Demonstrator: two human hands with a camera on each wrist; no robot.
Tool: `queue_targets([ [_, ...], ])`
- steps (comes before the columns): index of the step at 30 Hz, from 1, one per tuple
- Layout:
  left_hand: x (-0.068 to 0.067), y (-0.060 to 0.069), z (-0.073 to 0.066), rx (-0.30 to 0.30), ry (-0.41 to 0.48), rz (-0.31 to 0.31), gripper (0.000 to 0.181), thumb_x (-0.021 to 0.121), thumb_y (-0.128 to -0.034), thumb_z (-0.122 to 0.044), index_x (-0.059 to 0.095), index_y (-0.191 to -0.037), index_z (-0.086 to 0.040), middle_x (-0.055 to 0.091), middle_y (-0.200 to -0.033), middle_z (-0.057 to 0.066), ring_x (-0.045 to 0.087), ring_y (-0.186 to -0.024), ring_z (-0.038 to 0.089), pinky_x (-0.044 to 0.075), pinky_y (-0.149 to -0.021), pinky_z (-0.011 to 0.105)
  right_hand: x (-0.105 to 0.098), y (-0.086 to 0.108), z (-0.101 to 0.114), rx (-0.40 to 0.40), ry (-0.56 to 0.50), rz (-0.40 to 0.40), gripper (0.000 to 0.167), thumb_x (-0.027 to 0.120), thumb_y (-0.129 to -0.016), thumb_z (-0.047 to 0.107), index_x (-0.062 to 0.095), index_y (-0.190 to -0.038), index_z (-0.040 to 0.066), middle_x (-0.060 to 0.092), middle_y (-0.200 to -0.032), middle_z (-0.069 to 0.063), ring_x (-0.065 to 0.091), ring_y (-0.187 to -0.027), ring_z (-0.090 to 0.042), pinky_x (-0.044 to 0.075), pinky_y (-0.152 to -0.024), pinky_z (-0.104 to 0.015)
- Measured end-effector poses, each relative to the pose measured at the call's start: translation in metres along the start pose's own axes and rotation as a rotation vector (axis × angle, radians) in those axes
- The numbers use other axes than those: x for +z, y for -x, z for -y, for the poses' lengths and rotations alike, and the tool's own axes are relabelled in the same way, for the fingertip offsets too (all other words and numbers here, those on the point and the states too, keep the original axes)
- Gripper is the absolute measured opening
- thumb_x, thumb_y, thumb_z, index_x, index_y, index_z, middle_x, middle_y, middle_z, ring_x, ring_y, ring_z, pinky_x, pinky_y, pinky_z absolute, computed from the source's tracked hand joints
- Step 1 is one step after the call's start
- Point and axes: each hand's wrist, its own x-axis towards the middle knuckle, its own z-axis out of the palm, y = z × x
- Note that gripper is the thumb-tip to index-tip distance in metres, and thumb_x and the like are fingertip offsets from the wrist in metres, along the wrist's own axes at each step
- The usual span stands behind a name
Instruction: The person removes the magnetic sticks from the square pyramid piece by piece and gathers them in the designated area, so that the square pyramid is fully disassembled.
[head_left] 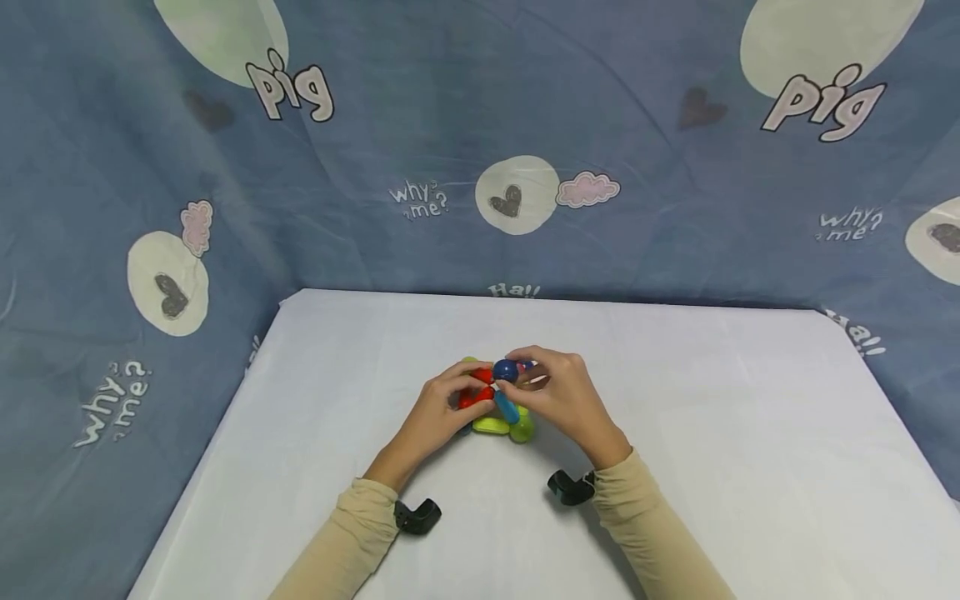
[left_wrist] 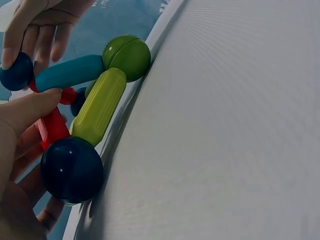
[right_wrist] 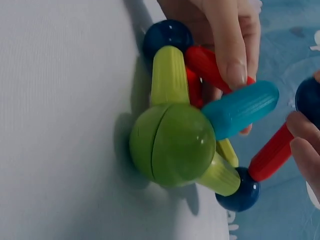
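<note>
A toy frame of plastic rods and balls sits in the middle of the table. My left hand (head_left: 441, 402) grips its red rods (head_left: 476, 398), thumb on the near one. My right hand (head_left: 558, 390) pinches a dark blue ball (head_left: 506, 370) above the frame, close to the rods' upper ends. Beneath it a light blue rod (right_wrist: 242, 109) slants up from a green ball (right_wrist: 172, 145). Yellow-green rods (left_wrist: 100, 106) run along the base, one ending at another dark blue ball (left_wrist: 72, 170). Fingers hide part of the far side.
White cloth covers the table (head_left: 750, 433). A blue printed curtain (head_left: 637, 125) hangs behind it and along the left side. Black wrist cameras (head_left: 572, 488) jut inward from both sleeves, low over the table.
</note>
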Motion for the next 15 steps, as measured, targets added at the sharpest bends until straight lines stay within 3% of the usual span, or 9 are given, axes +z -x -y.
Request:
queue_targets([
  [8, -0.001, 0.001, 0.001, 0.025, -0.004, -0.076, 0.021, 0.086, -0.0858, -0.018, 0.080, -0.103, -0.007, 0.066, -0.142, 0.004, 0.055, -0.141, 0.027, 0.046, -0.114, 0.046, 0.003, 0.000, -0.007, 0.039, -0.009, -0.013, 0.032, 0.083, -0.088, 0.020, 0.073, -0.116, 0.009, 0.077, -0.099, -0.008, 0.075, -0.079, -0.014, 0.059, -0.064, -0.020],
  [11, -0.002, 0.000, 0.001, 0.031, 0.002, -0.103, 0.017, 0.086, -0.0852, -0.017, 0.080, -0.100, -0.009, 0.068, -0.138, 0.005, 0.058, -0.137, 0.027, 0.048, -0.112, 0.047, 0.004, 0.000, -0.011, 0.044, -0.028, -0.020, 0.032, 0.083, -0.089, 0.021, 0.072, -0.118, 0.011, 0.077, -0.099, -0.007, 0.074, -0.080, -0.013, 0.060, -0.064, -0.022],
  [15, -0.003, 0.000, -0.001, 0.029, -0.004, -0.128, 0.016, 0.086, -0.0852, -0.017, 0.079, -0.100, -0.013, 0.071, -0.131, 0.003, 0.062, -0.129, 0.024, 0.056, -0.099, 0.042, 0.006, 0.000, -0.015, 0.064, -0.066, -0.023, 0.036, 0.083, -0.089, 0.020, 0.071, -0.122, 0.011, 0.077, -0.109, -0.008, 0.073, -0.082, -0.013, 0.060, -0.066, -0.023],
])
